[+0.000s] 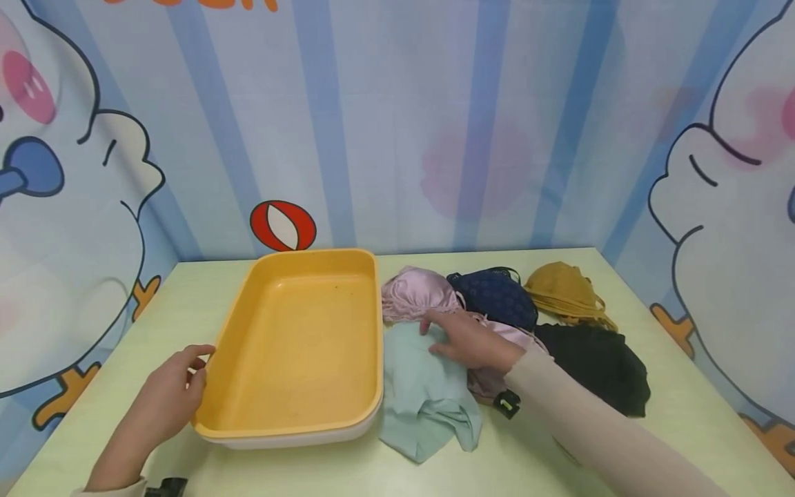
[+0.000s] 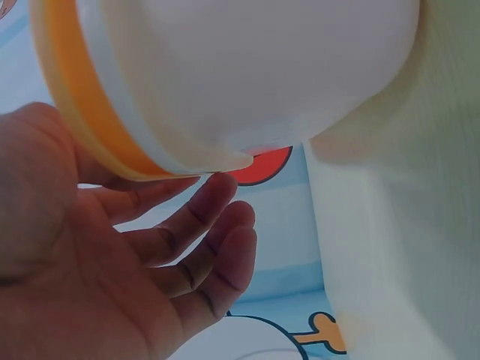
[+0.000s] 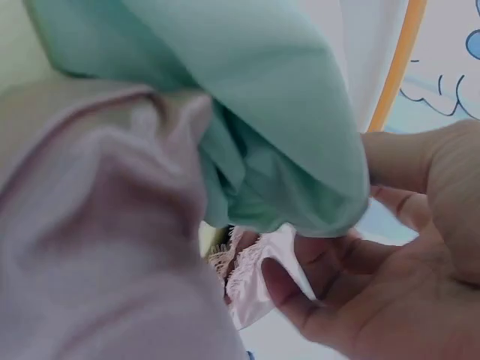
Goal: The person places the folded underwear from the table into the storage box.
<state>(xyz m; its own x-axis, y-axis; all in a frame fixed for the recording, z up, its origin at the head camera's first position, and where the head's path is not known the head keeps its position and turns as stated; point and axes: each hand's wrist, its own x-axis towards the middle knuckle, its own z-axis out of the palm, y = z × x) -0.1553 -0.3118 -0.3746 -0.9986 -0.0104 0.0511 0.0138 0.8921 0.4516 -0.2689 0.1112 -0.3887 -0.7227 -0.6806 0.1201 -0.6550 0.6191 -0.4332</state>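
A deep yellow tray (image 1: 298, 431) with a white outer shell stands on the table. My left hand (image 1: 170, 390) touches its left rim, with loosely bent fingers (image 2: 214, 195) at the outer edge in the left wrist view; part of the thumb is hidden there. Right of the tray lies a crumpled mint-green cloth garment (image 1: 428, 393). My right hand (image 1: 468, 338) is over its far end and pinches a fold of the green fabric (image 3: 285, 150) between thumb and fingers. Fingertips are partly hidden behind the fabric in the right wrist view.
Behind and right of the green garment lie a pink satin bra (image 1: 422, 290), a navy lace bra (image 1: 497, 297), a mustard bra (image 1: 562, 286) and a black garment (image 1: 596, 366). More pink satin (image 1: 506, 331) lies under my right forearm. A cartoon-printed backdrop (image 1: 397, 138) encloses the table (image 1: 497, 469).
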